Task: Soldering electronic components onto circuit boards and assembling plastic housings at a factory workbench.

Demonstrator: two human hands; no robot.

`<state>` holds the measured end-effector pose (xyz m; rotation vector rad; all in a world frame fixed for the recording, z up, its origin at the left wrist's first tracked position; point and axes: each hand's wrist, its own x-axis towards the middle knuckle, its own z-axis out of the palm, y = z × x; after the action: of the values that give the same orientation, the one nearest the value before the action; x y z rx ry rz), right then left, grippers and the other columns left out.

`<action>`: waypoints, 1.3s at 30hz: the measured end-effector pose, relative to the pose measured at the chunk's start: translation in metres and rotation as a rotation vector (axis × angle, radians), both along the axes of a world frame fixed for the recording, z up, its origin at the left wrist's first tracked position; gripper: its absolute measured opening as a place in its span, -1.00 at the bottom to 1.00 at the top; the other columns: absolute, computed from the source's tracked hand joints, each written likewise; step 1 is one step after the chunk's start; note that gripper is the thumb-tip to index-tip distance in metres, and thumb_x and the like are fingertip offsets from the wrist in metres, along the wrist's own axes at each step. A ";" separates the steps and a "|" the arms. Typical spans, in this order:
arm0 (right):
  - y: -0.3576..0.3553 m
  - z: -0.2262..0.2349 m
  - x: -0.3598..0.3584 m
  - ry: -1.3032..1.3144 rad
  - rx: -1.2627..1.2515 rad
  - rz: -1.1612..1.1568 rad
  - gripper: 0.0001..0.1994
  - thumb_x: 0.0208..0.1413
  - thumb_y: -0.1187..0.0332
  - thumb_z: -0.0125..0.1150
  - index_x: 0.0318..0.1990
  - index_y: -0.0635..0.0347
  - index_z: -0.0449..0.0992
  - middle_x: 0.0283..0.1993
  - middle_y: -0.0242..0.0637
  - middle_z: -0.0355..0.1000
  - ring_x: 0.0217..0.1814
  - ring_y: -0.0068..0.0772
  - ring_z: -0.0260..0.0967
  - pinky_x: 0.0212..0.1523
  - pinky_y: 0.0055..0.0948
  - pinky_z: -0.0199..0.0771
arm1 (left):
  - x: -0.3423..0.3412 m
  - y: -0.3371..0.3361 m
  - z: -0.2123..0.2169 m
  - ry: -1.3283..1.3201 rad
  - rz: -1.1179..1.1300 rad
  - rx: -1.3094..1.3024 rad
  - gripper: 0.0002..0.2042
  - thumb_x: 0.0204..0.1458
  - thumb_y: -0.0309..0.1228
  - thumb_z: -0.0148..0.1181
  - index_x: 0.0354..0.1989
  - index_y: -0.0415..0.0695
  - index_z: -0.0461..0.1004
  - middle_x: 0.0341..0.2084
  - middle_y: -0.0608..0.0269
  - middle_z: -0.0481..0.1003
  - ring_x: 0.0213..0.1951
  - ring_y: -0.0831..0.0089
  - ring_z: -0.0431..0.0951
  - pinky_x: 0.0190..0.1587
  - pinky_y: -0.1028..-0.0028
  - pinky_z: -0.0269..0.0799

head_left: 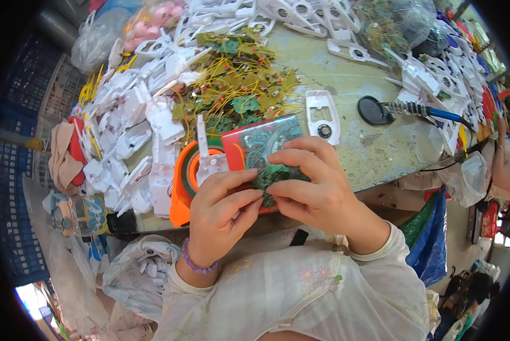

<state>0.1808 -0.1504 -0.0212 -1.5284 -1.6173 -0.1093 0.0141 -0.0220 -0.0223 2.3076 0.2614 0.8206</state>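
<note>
At the table's near edge, my left hand (pixel 223 204) has its thumb and fingers pinched together. My right hand (pixel 317 184) is closed in a pinch facing it, its upper fingers bent over a flat red and teal piece (pixel 249 142) with a glossy face. Whatever lies between the fingertips is too small or hidden to name. Just left of the hands is an orange tape dispenser (pixel 181 196), with a white plastic casing part (pixel 209 166) lying over it. Beyond the hands spreads a heap of green circuit boards (pixel 232 85) with yellow wires.
White plastic casings (pixel 132 113) are piled on the left, more (pixel 300 17) along the back. One white casing frame (pixel 323 116) lies alone on the table (pixel 357 162). A blue-handled soldering iron (pixel 437 112) rests by a round black piece (pixel 374 109). A plastic bag (pixel 144 273) hangs lower left.
</note>
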 end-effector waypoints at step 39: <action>-0.175 0.017 0.230 0.582 0.188 -1.354 -0.75 0.15 0.23 0.29 -0.06 0.08 0.61 -0.53 -0.46 0.34 -0.44 -0.52 0.28 -0.37 -0.49 0.25 | 0.006 -0.009 0.026 0.124 0.083 0.309 -0.83 -0.18 -0.61 0.34 -0.38 -0.22 0.53 -0.17 0.15 0.60 -0.15 0.20 0.63 -0.16 0.34 0.59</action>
<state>0.4107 -0.3253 -0.0047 -1.9847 0.0484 -0.4723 0.0201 -0.0311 0.0042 2.6572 0.3042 0.8065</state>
